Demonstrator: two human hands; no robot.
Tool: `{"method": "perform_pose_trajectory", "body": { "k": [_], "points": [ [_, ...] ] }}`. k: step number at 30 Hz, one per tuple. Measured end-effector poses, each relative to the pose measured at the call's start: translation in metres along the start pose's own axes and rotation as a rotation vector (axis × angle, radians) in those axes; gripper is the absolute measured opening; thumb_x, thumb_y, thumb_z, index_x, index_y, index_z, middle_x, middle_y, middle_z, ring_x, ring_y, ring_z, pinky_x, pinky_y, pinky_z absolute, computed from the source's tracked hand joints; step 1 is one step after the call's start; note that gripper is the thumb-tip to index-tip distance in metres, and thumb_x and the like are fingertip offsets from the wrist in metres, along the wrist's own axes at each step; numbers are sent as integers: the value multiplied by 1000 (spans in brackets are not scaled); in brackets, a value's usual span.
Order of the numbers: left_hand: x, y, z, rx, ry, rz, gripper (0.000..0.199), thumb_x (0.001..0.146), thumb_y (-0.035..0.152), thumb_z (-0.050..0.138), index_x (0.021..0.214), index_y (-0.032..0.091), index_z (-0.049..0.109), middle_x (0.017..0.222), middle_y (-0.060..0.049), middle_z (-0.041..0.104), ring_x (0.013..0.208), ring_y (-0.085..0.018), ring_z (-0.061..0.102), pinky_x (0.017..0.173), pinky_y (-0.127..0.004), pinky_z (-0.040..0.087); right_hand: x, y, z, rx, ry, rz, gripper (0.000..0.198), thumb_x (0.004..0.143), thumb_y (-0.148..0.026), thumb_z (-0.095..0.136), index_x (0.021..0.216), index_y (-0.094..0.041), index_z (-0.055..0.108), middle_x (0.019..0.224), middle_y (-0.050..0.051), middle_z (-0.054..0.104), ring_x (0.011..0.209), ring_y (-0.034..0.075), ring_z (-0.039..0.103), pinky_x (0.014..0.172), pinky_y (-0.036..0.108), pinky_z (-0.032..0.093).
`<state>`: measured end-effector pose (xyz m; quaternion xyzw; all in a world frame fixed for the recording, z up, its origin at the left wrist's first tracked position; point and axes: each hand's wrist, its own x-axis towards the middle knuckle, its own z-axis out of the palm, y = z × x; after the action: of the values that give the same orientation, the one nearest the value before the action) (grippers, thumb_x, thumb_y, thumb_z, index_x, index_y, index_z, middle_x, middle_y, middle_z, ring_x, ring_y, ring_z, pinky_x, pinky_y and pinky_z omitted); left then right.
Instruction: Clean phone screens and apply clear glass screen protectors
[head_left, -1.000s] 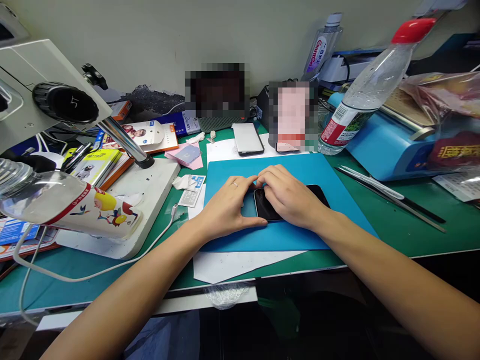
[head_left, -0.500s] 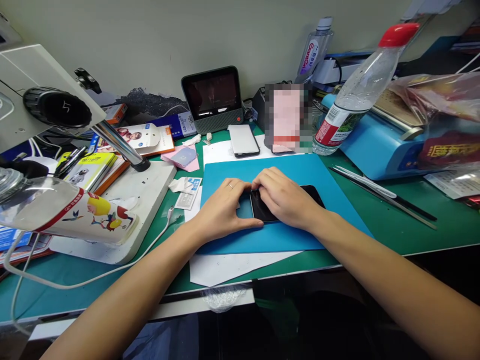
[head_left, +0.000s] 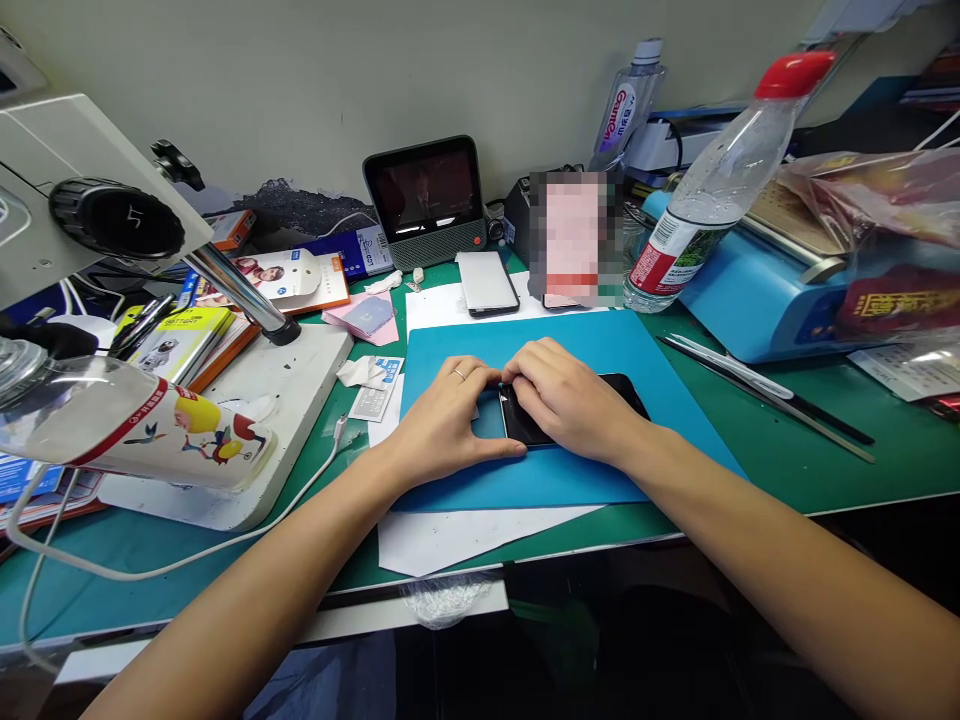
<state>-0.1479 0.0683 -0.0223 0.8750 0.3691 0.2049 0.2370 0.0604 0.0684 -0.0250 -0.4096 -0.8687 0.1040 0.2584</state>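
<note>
A black smartphone (head_left: 517, 418) lies screen up on a blue mat (head_left: 450, 480), its long side running left to right. My left hand (head_left: 442, 415), with a ring on one finger, spans the phone's left end: the thumb is at the near edge, the fingers at the far corner. Over the screen rests my right hand (head_left: 574, 400), its fingers curled together and the tips at the phone's far left corner. Whether those fingertips pinch something small is hidden. The right hand covers the middle of the phone.
A microscope stand (head_left: 315, 365) and a patterned bottle (head_left: 202, 430) are at left. At the back sit a display device (head_left: 427, 195) and another phone (head_left: 487, 282). Tweezers (head_left: 780, 395), a red-capped bottle (head_left: 690, 220) and a blue machine (head_left: 742, 300) occupy the right. A white cable (head_left: 277, 520) crosses the front left.
Both hands stay at the phone's left end, with hardly any shift in the right fingers. The whole view has moved very slightly.
</note>
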Motion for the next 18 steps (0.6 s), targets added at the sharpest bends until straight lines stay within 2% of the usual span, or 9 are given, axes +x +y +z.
{"method": "perform_pose_trajectory", "body": {
  "k": [18],
  "points": [
    [0,-1,2,-12,6,11,60,81,52,82,126,23,55,126,-10,59,123,-33,51,104,-49,47,0,-5,-4,8,15,-3,14,100,-19,47,92,-21,58,95,9,67,91,26,56,80,40,47]
  ]
}}
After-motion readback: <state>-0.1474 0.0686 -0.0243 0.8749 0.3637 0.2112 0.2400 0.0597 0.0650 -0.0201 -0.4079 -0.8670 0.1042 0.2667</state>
